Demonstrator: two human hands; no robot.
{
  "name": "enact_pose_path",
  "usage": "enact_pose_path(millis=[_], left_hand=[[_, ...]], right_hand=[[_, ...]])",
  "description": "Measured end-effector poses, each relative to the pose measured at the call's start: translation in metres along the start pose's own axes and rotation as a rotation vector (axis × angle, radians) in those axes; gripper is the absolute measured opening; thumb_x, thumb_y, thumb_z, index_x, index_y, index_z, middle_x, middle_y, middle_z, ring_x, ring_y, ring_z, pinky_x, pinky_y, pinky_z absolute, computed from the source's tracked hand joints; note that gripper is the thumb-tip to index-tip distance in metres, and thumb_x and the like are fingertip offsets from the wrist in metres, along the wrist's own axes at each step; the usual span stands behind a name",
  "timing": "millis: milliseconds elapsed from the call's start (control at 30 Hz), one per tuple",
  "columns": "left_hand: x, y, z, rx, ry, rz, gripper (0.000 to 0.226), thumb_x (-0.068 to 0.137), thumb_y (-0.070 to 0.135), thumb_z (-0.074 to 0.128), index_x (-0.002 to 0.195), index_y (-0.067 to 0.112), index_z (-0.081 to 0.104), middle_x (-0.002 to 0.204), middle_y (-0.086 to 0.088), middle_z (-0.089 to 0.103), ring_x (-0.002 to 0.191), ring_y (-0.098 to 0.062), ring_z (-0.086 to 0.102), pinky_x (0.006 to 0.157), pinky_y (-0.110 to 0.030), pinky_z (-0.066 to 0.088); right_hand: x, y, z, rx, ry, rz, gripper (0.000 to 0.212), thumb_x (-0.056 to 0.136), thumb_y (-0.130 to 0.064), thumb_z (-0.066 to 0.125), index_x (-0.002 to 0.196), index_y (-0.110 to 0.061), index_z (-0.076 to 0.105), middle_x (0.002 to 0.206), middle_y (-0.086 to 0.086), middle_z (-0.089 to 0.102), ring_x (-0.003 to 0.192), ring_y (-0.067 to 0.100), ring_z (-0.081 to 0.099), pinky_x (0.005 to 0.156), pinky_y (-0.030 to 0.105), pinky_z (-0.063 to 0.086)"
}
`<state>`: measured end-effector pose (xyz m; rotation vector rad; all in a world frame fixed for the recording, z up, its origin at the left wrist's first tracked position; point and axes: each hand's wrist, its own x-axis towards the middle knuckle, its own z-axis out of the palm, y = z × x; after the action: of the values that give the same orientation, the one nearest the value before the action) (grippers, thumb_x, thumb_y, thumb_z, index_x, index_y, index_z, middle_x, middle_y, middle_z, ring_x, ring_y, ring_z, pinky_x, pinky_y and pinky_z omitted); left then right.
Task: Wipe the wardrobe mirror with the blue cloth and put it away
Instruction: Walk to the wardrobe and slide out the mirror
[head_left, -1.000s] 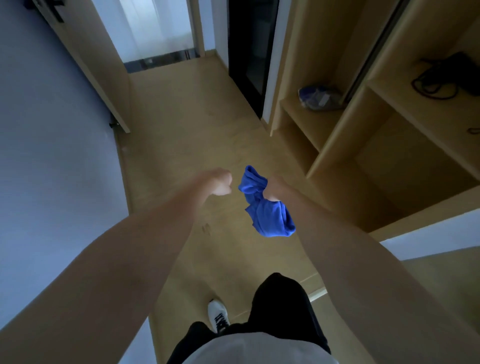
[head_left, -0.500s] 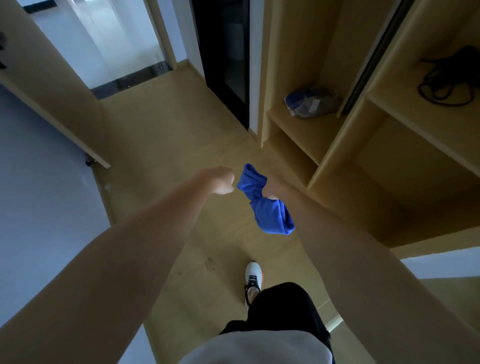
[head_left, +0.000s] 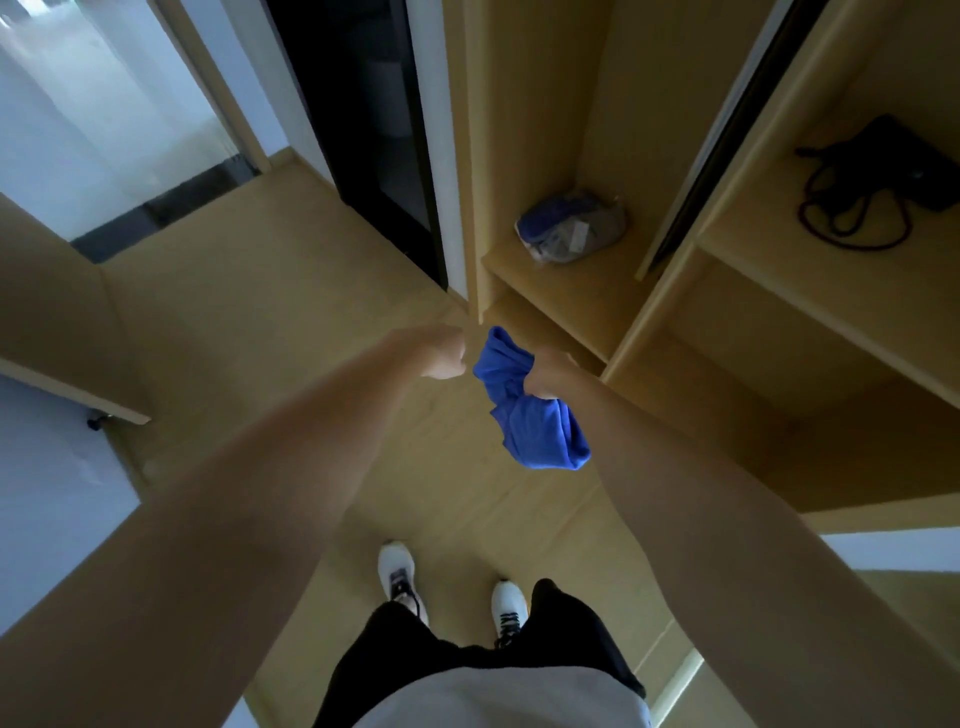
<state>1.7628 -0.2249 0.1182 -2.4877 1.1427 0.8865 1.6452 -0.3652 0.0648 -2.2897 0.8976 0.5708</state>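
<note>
Head view looks steeply down past two bare forearms that reach forward over a pale wooden floor (head_left: 249, 312). At the centre of the frame the right hand (head_left: 545, 371) has its grip closed around a crumpled bright blue cloth (head_left: 535, 426); one bunched end sticks up above the fist, and the larger fold hangs below it in the air, clear of the floor. Just to the left, the left hand (head_left: 441, 353) is curled into a fist holding nothing, its knuckles very near the top end of the cloth; whether they touch it cannot be told.

Filling the right half of the frame is an open light-wood wardrobe (head_left: 649, 332) with several compartments. On a shelf in the upper centre-right lies a soft grey-and-blue bundle in clear wrapping (head_left: 571, 231). On a higher shelf at the upper right rests a black device with a tangle of dark cord (head_left: 872, 182). A tall dark glass panel (head_left: 374, 119) stands at the upper centre, left of the wardrobe, and a bright frosted doorway (head_left: 104, 119) sits at the upper left. At the bottom, two white trainers (head_left: 397, 571) stand side by side on the floor below black shorts (head_left: 467, 670).
</note>
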Motion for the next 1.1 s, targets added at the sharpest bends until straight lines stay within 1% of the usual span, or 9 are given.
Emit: enact_pose_path(millis=[100,233,333,433,567,833,900,1000,1100], left_hand=[[0.029,-0.003,-0.021,-0.028,-0.032,0.083,0.025,0.097,0.020,0.044,0.106,0.004,0.062,0.098,-0.005,0.062,0.091,-0.023,0.061,0.075,-0.033,0.049],[0.077,-0.015,-0.053,0.031,-0.026,0.180,0.022,0.092,0.017,0.047,0.091,0.000,0.061,0.083,-0.007,0.061,0.079,-0.022,0.058,0.068,-0.035,0.048],[0.105,-0.016,-0.085,0.023,-0.019,0.293,0.035,0.082,0.040,0.046,0.081,0.006,0.055,0.078,-0.001,0.059,0.080,-0.021,0.059,0.079,-0.041,0.052],[0.126,-0.013,-0.116,0.102,-0.053,0.382,0.018,0.092,0.027,0.050,0.086,0.012,0.056,0.088,-0.006,0.061,0.078,-0.024,0.057,0.066,-0.033,0.046],[0.160,-0.007,-0.143,0.209,0.014,0.485,0.005,0.087,0.025,0.054,0.089,0.022,0.055,0.107,-0.007,0.065,0.089,-0.026,0.061,0.081,-0.040,0.052],[0.150,0.034,-0.188,0.356,0.073,0.676,0.011,0.093,0.031,0.050,0.100,0.025,0.055,0.108,-0.003,0.056,0.089,-0.025,0.056,0.082,-0.039,0.049],[0.142,0.046,-0.201,0.367,0.090,0.688,0.021,0.095,0.032,0.049,0.113,0.027,0.057,0.107,-0.001,0.052,0.081,-0.022,0.056,0.072,-0.035,0.047],[0.138,0.064,-0.217,0.365,0.116,0.721,0.016,0.096,0.031,0.047,0.105,0.023,0.057,0.092,0.000,0.056,0.065,-0.018,0.057,0.059,-0.030,0.043],[0.141,0.080,-0.226,0.367,0.112,0.743,0.020,0.094,0.033,0.050,0.106,0.022,0.062,0.090,0.000,0.060,0.078,-0.018,0.061,0.067,-0.033,0.045]], right_hand=[[0.019,-0.002,-0.013,0.003,-0.001,0.071,0.029,0.093,-0.004,0.052,0.069,-0.013,0.039,0.067,0.001,0.041,0.058,0.012,0.041,0.051,0.020,0.035],[0.046,-0.010,-0.028,0.056,0.078,0.184,0.021,0.088,-0.006,0.054,0.072,-0.014,0.044,0.075,0.003,0.050,0.074,0.019,0.054,0.069,0.030,0.044],[0.060,-0.020,-0.046,0.104,0.100,0.275,0.022,0.089,-0.016,0.057,0.072,-0.018,0.043,0.077,0.001,0.052,0.067,0.015,0.052,0.068,0.029,0.045],[0.065,-0.026,-0.062,0.169,0.141,0.362,0.019,0.088,-0.018,0.059,0.074,-0.017,0.046,0.075,0.001,0.053,0.063,0.014,0.051,0.061,0.030,0.044],[0.061,-0.027,-0.078,0.295,0.233,0.470,0.011,0.087,-0.017,0.060,0.094,-0.013,0.052,0.085,0.003,0.056,0.075,0.019,0.057,0.066,0.032,0.047],[0.036,-0.016,-0.110,0.379,0.369,0.610,0.015,0.080,-0.021,0.062,0.092,-0.015,0.055,0.090,0.003,0.063,0.071,0.017,0.059,0.066,0.031,0.052],[0.030,-0.007,-0.120,0.410,0.394,0.639,0.016,0.079,-0.021,0.064,0.092,-0.016,0.055,0.090,0.004,0.063,0.074,0.019,0.061,0.072,0.034,0.055],[0.022,0.006,-0.133,0.452,0.464,0.654,0.026,0.078,-0.021,0.065,0.101,-0.014,0.056,0.090,0.004,0.062,0.078,0.021,0.062,0.077,0.037,0.057],[0.017,0.017,-0.144,0.476,0.515,0.651,0.028,0.080,-0.022,0.067,0.102,-0.012,0.053,0.088,0.003,0.059,0.077,0.021,0.060,0.069,0.033,0.053]])
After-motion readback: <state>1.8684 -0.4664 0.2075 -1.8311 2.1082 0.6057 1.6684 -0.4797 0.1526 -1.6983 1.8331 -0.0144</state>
